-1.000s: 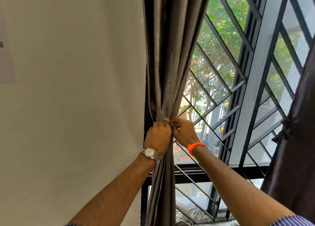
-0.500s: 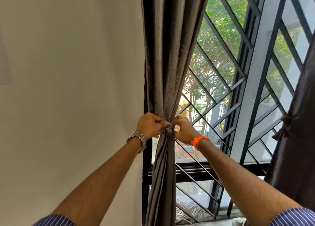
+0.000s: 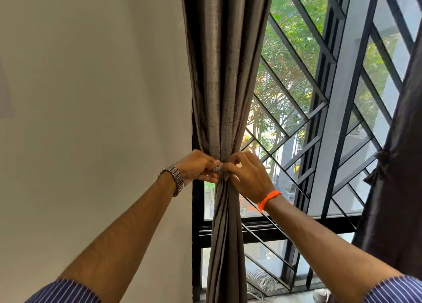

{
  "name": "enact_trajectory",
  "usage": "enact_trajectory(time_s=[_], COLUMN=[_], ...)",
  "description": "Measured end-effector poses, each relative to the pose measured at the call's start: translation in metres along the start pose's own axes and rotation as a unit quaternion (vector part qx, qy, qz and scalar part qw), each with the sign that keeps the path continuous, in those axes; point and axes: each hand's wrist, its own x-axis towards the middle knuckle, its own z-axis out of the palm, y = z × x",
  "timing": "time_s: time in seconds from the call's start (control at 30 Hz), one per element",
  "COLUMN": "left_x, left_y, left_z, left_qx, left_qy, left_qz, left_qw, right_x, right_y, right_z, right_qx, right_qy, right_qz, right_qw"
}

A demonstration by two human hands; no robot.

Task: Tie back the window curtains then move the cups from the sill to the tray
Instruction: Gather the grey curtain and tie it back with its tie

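Plainly the job was in its first half, with the tying not yet finished. The grey curtain (image 3: 225,74) hung bunched into a narrow column at the left edge of the window, just beside the wall (image 3: 91,97), and both hands met at its cinched waist. The left hand (image 3: 197,167), with a metal watch (image 3: 174,179) on its wrist, had its fingers curled and its thumb pressed down, pinching one end of a thin tie band (image 3: 220,167) against the cloth. The right hand (image 3: 247,172), with an orange wristband (image 3: 268,198), had its fingers bent round the other side of the same band; whether a knot had been closed under the fingertips could not be told. At the far right a dark curtain (image 3: 397,188) was drawn aside from the window grille (image 3: 319,97) and showed what looked like a knotted tie (image 3: 376,167), so that side seemed done. No cups, no sill top and no tray appeared anywhere in view, so by my judgement that whole second part was left, to begin once this band was made fast and let go.
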Motion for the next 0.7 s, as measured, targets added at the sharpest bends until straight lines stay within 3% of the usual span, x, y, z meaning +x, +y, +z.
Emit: enact_trajectory(time_s=[0.13,0.3,0.5,0.6,0.7], left_x=[0.001,0.005,0.01,0.014,0.019], left_y=[-0.003,-0.007,-0.021,-0.025,-0.031], left_z=[-0.001,-0.006,-0.005,-0.002,0.0], left_qx=[-0.024,-0.022,-0.047,-0.028,0.005], left_qy=[0.001,0.017,0.135,0.16,0.205], left_qz=[-0.011,-0.001,0.041,0.064,0.072], left_qw=[1.0,1.0,0.989,0.985,0.976], right_x=[-0.002,0.004,-0.003,-0.003,0.0], right_y=[-0.003,-0.003,-0.012,-0.016,-0.018], right_z=[-0.004,-0.009,-0.013,-0.013,-0.014], right_qx=[-0.056,-0.035,0.051,0.087,0.149], right_qy=[0.027,0.026,0.011,-0.022,-0.067], right_qz=[-0.049,-0.088,-0.086,-0.05,0.05], right_qw=[0.997,0.995,0.995,0.995,0.985])
